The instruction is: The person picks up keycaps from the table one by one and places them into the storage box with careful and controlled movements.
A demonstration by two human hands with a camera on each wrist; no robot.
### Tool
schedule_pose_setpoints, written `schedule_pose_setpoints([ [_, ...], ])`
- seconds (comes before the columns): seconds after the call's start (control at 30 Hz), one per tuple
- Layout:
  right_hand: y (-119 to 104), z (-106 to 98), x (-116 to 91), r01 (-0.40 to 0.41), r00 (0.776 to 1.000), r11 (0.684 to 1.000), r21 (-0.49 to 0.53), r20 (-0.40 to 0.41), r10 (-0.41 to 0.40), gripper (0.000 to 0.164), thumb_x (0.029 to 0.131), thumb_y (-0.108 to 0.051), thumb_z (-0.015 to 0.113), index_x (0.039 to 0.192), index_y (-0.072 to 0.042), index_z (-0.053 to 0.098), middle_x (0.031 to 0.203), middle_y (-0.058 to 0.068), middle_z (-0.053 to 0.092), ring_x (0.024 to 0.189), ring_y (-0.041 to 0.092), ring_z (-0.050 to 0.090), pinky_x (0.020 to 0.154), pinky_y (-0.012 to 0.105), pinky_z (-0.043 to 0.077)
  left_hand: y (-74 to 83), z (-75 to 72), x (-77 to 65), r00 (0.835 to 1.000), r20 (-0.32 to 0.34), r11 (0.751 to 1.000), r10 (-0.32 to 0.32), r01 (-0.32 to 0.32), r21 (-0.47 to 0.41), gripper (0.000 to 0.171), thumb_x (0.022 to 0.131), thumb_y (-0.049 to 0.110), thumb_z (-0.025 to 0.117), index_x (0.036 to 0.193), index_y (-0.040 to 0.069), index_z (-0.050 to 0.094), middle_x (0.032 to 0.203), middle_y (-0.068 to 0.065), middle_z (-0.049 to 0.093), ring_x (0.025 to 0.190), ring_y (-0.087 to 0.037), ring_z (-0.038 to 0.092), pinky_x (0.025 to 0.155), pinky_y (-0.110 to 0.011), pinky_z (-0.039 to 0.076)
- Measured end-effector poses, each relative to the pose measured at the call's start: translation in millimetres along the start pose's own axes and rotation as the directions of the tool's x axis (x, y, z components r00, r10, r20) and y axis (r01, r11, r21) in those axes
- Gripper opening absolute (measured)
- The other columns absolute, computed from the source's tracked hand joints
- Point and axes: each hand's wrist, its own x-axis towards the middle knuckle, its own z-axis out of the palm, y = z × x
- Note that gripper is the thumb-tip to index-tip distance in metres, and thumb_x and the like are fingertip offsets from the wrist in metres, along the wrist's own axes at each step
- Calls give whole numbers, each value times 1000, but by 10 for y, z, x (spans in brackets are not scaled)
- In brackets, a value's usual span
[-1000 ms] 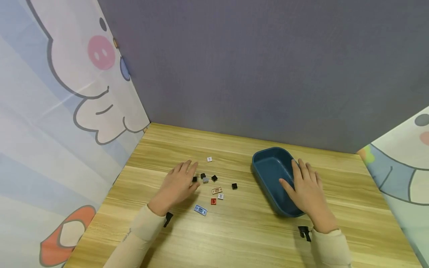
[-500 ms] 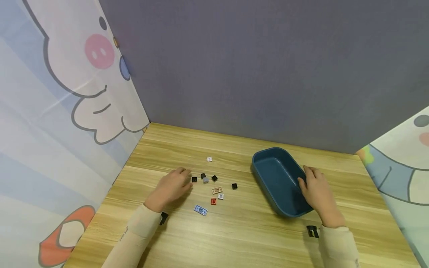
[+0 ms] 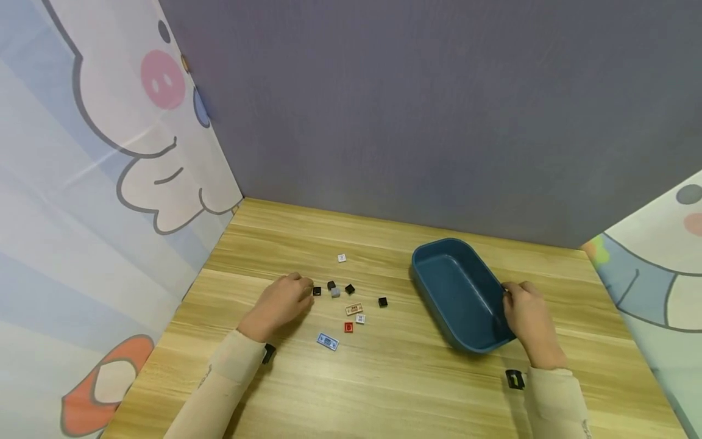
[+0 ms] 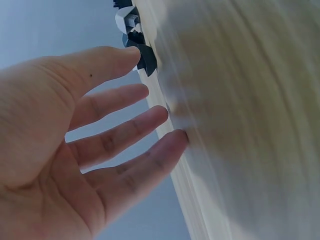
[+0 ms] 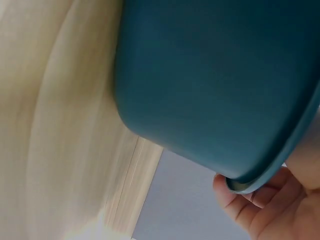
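Head view: a dark blue bin is sitting right of the small tiles on a wooden table, my right hand pinching its right-hand rim. My left hand, fingers relaxed and apart, is lying low beside a black tile. For steadiness, I'm favouring an even pinch that isn't tipping the bin.

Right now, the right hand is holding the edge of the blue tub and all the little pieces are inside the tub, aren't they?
Not quite: the little pieces aren't inside the blue tub. The head view shows them lying on the table, outside it. The right hand is indeed holding the tub's edge.
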Motion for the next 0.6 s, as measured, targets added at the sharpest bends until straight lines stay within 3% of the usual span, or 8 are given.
schedule_pose_setpoints([
  [0.23, 4, 9, 0, -3, 1000, 1000, -5, -14, 3, 17, 85, 12, 63, 101, 16, 67, 84, 28, 58, 73, 41, 58, 62, 54, 50, 54, -20, 58, 1000, -2, 999, -18, 18, 40, 9, 88, 16, 75, 90, 8, 69, 83, -6, 62, 75, -23, 61, 67, -40, 53],
  [0.6, -10, 27, -10, -29, 1000, 1000, 1, -9, 29, 16, 86, 11, 61, 101, 16, 67, 86, 29, 58, 75, 42, 57, 64, 56, 49, 49, 13, 63, 999, -1, 996, -32, 32, 88, 11, 85, 14, 77, 92, 9, 70, 84, -8, 63, 73, -24, 60, 63, -40, 53],
])
